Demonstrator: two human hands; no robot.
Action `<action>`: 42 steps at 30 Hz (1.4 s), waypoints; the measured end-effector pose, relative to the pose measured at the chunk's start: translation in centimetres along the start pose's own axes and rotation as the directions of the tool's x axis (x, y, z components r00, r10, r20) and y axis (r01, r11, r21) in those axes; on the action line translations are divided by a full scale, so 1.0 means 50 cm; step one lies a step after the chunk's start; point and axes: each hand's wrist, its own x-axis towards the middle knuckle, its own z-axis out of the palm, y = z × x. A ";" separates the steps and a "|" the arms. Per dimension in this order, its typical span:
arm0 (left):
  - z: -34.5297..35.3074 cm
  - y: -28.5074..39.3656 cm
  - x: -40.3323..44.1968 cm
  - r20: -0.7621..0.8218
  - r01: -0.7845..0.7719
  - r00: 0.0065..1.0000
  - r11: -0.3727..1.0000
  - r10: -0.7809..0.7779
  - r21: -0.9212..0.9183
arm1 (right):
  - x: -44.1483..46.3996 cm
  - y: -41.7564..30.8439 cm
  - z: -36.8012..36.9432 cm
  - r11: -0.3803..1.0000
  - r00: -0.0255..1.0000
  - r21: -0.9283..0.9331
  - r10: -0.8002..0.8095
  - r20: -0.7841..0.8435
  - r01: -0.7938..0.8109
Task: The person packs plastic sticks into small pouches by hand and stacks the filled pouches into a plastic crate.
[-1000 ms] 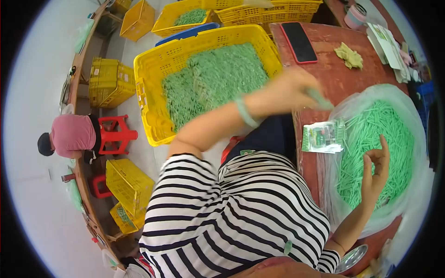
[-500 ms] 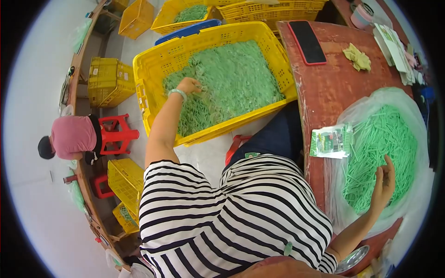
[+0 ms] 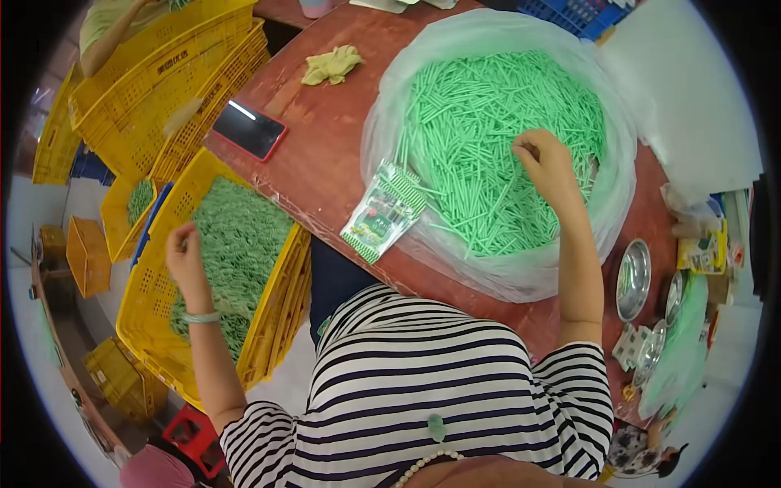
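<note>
My right hand (image 3: 547, 167) is over a large clear plastic bag (image 3: 504, 281) of thin light-green sticks (image 3: 488, 146), fingers curled in to the thumb. Whatever those fingers hold, if anything, is too small to make out. My left hand (image 3: 185, 254), with a pale bangle at its wrist, is above the left part of a yellow crate (image 3: 150, 313). Its fingers are curled closed, and their contents are hidden. Small green pieces (image 3: 236, 236) fill much of the crate. By the bag's near left edge lies a green-and-white printed packet (image 3: 382, 213) on the red table (image 3: 325, 175).
A phone (image 3: 249, 130) and a crumpled yellow cloth (image 3: 332, 65) lie on the table. Metal bowls (image 3: 633, 281) stand at right. More yellow crates (image 3: 163, 69) are stacked at upper left, beside another person's arm (image 3: 110, 41). A red stool (image 3: 194, 439) is at lower left.
My view has swung right toward the table and bag. My left hand has risen from the crate's green pieces. My right hand's fingers, stretched out before, are now curled over the sticks.
</note>
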 end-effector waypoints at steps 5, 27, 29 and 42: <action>0.183 0.183 -0.095 0.259 -0.331 0.918 0.940 0.300 0.084 | 0.016 -0.009 -0.014 0.997 0.992 -0.070 -0.048 -0.115 0.040; 0.383 0.209 -0.181 0.558 -0.381 0.808 0.891 0.190 0.247 | 0.011 -0.186 0.264 0.933 0.914 -0.207 -0.212 0.346 0.295; 0.386 0.203 -0.180 0.559 -0.382 0.808 0.888 0.187 0.256 | 0.016 -0.170 0.252 0.929 0.938 -0.269 -0.168 0.303 0.254; 0.391 0.200 -0.185 0.445 -0.419 0.834 0.899 0.327 0.125 | 0.009 -0.171 0.248 0.925 0.941 -0.282 -0.169 0.293 0.254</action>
